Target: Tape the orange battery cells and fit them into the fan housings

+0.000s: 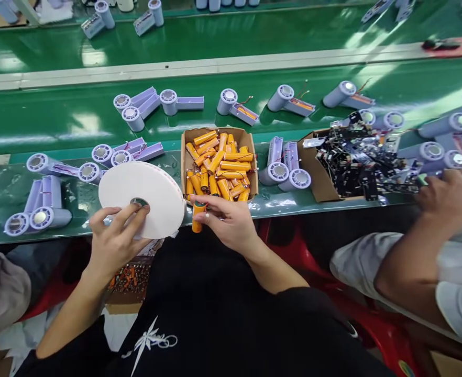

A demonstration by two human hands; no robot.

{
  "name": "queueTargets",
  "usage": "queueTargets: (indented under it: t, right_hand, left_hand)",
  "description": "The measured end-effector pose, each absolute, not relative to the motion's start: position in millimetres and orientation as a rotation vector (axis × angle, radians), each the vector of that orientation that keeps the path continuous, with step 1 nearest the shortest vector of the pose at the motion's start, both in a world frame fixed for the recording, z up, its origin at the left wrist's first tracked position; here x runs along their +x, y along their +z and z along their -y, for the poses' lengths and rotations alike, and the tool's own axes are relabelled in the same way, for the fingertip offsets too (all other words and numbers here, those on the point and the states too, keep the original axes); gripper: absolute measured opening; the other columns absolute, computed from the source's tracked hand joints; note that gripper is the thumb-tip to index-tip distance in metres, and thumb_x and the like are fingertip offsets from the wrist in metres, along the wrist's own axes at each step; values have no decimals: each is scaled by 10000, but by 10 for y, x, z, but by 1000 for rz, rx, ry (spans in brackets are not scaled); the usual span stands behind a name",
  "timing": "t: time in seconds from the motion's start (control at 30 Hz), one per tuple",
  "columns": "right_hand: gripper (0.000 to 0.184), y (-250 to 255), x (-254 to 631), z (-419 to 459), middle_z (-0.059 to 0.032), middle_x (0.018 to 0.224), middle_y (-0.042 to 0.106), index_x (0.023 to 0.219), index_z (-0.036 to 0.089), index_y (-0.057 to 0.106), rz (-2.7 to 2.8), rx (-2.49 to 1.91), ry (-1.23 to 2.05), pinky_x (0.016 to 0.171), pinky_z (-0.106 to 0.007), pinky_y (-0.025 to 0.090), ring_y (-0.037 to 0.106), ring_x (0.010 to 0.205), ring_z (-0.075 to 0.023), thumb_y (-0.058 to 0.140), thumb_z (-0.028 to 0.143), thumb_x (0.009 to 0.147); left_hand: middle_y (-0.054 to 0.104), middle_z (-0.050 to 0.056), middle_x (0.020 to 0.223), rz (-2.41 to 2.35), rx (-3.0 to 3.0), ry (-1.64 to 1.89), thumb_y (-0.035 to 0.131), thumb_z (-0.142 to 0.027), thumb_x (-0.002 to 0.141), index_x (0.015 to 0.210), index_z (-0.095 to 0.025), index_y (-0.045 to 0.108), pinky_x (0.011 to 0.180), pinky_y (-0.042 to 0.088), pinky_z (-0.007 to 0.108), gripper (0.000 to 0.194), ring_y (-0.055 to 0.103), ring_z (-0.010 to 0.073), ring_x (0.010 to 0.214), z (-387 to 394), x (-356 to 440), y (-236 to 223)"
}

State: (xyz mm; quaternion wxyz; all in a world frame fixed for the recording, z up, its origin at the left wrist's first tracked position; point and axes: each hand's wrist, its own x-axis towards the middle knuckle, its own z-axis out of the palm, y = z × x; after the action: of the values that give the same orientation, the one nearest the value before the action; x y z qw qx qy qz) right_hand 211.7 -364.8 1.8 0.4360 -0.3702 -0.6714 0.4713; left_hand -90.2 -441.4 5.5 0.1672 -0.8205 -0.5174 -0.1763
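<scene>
A large white roll of tape [152, 193] is gripped by my left hand [119, 235], its fingers hooked at the centre hole and the thumb near the lower edge. My right hand [231, 222] pinches one orange battery [198, 217] upright between thumb and fingers, just right of the roll. Directly beyond that hand stands an open cardboard box [184, 162] full of similar orange batteries [233, 165], some with thin wires. Lavender plastic housings [109, 154] with round ends and tray-like handles lie behind the roll.
More housings stand on the green conveyor belt [85, 115], several with batteries and wires in their handles. To the right, a cardboard box [313, 175] overflows with black circuit boards [356, 157]. A co-worker's hand [443, 193] is beside it. A box of small orange parts [131, 280] sits below the bench edge.
</scene>
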Motion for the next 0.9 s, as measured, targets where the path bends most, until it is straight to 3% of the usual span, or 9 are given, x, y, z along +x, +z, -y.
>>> queueTargets:
  t: [0.2,0.3,0.47,0.6,0.73,0.9]
  right_hand:
    - [320,1,2114,3619,43,673,762,1278,216,857,1663,-932,1111,668,-234,623,676,554,-114,835,354,991]
    - [285,-13,2144,3565,43,673,780,1189,232,883,1562,-931,1116,676,-241,651,712,572,-127,886,364,936]
    - [381,-80,2090,3446,-37,1027,890,1087,267,862,1077,-906,1116,834,-385,752,868,898,-249,961,523,822]
    - [397,-131,1903,3457,-36,1107,874,1102,291,804,789,-834,1037,980,-505,736,870,1022,-276,911,582,854]
    - [454,-155,1671,3583,-38,1219,859,1151,316,711,579,-788,992,1026,-503,711,870,1047,-251,879,632,871]
    - [701,-201,1599,3658,-110,1405,794,1403,376,509,737,-858,1062,981,-521,722,849,1153,-293,818,720,876]
  left_hand:
    - [791,108,1316,1426,-2282,-464,828,-396,943,1630,-297,583,1027,462,537,736,558,368,1145,4319,-794,101]
    - [785,100,1307,1445,-2331,-422,825,-347,922,1615,-353,588,1124,430,607,733,544,375,1153,4303,-737,123]
    - [761,124,1176,1485,-2239,-559,869,-412,896,1547,-373,636,1187,303,661,693,492,368,1119,4326,-626,47]
    - [735,135,1152,1515,-2132,-621,919,-452,843,1410,-367,697,1109,308,640,615,452,372,1113,4355,-531,-74]
    - [694,129,1188,1755,-2095,-736,915,-470,825,1319,-353,719,1122,293,649,544,461,380,1161,4387,-417,-218]
    - [653,140,1212,1823,-2014,-784,905,-466,820,1328,-316,700,1066,364,645,568,469,385,1171,4405,-309,-301]
